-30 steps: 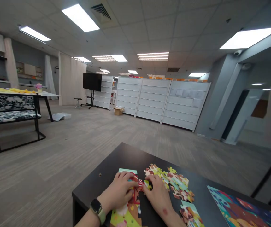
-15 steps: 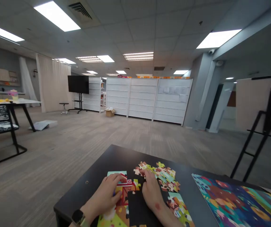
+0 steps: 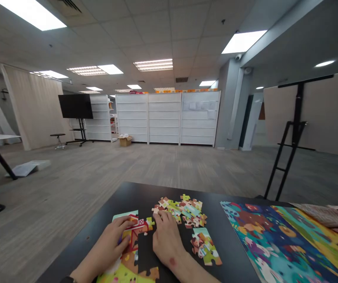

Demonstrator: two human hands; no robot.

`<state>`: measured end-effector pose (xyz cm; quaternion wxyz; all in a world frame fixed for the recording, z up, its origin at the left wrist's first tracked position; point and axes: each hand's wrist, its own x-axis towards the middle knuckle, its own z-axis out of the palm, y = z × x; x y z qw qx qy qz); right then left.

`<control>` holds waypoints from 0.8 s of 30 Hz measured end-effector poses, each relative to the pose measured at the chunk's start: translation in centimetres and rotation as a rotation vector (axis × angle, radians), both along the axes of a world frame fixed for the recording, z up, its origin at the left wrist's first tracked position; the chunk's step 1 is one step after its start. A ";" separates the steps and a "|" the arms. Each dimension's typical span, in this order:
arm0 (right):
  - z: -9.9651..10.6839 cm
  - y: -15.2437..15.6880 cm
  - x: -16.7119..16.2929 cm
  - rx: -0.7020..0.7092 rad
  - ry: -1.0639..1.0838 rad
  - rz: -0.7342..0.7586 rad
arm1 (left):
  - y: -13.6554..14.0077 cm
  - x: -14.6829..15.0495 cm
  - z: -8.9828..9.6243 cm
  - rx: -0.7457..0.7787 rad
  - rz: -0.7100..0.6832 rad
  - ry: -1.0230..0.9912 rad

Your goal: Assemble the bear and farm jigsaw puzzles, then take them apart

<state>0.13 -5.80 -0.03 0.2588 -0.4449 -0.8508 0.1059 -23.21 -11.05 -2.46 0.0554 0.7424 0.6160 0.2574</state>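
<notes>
A partly joined jigsaw puzzle (image 3: pixel 133 245) with a red barn picture lies on the black table. My left hand (image 3: pixel 111 241) rests on its left side, fingers bent over the upper pieces and thumb apart. Beyond and to the right is a heap of loose puzzle pieces (image 3: pixel 191 210). My right hand (image 3: pixel 167 237) lies at the heap's near left edge, its fingers stretched over the closest pieces. Whether a piece lies under those fingertips is hidden. A smaller joined section (image 3: pixel 205 245) sits right of my right wrist, apart from the barn part.
Two colourful picture sheets (image 3: pixel 275 239) cover the table's right side, with folded cloth (image 3: pixel 325 214) beyond them. The black table (image 3: pixel 98 228) ends just past the heap. An easel (image 3: pixel 289 145) stands on the floor at right.
My view has turned right, so the scene sits further left. My right hand has drawn back slightly to the heap's near left edge, its fingers more spread. My left hand stays on the puzzle.
</notes>
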 end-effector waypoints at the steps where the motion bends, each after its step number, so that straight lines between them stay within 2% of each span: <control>1: 0.0 0.1 0.0 0.002 -0.035 -0.035 | 0.1 -0.1 -0.2 0.001 -0.005 -0.003; 4: 0.0 0.3 0.3 -0.034 -0.147 -0.070 | 0.3 -0.4 -0.4 -0.005 -0.024 -0.006; 7: 0.1 -0.2 1.7 -0.064 -0.242 -0.015 | 0.3 -0.4 -0.4 -0.010 -0.028 0.002; 15: -0.2 -3.3 10.6 -0.182 -0.344 0.104 | 0.2 -0.1 0.2 0.010 -0.025 0.007; 19: -1.6 -3.3 14.3 -0.193 -0.316 -0.053 | 0.0 0.1 0.1 -0.008 -0.008 0.001; 24: -1.8 -2.4 15.0 -0.131 -0.229 -0.088 | -0.2 0.4 0.6 -0.026 -0.003 0.006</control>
